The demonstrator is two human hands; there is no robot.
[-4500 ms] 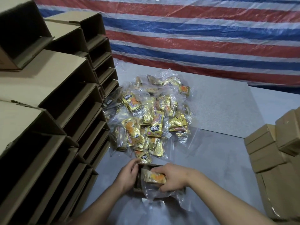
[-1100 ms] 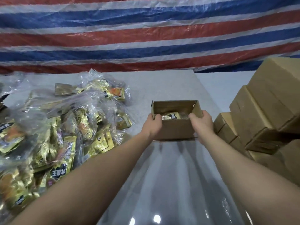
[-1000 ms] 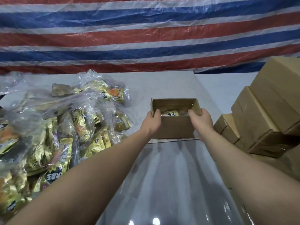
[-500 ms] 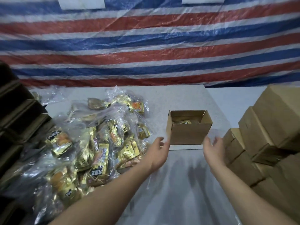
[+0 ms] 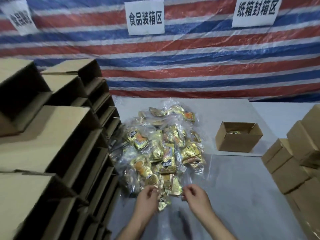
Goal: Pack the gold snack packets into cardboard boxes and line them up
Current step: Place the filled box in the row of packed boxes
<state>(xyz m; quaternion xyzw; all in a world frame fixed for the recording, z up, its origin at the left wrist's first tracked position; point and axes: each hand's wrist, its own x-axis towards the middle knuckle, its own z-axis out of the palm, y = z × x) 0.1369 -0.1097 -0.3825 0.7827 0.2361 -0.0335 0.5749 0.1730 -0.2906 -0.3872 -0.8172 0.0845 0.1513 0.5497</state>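
Left hand (image 5: 147,199): low centre, back toward camera, fingers curled inward, fingertips pinching. Left forearm: bare, rising from bottom edge, angled up and slightly right. Right hand (image 5: 196,196): just beside the left, apart from it, back up, fingers bent, thumb and forefinger brought together. Right forearm: bare, entering from bottom right, angled up-left.

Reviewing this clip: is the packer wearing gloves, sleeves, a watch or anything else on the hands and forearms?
Nothing is worn where the view reaches. The left hand and right hand are bare, without gloves, and no rings show on the fingers. Both wrists and forearms are uncovered: no sleeves, watch or bands.
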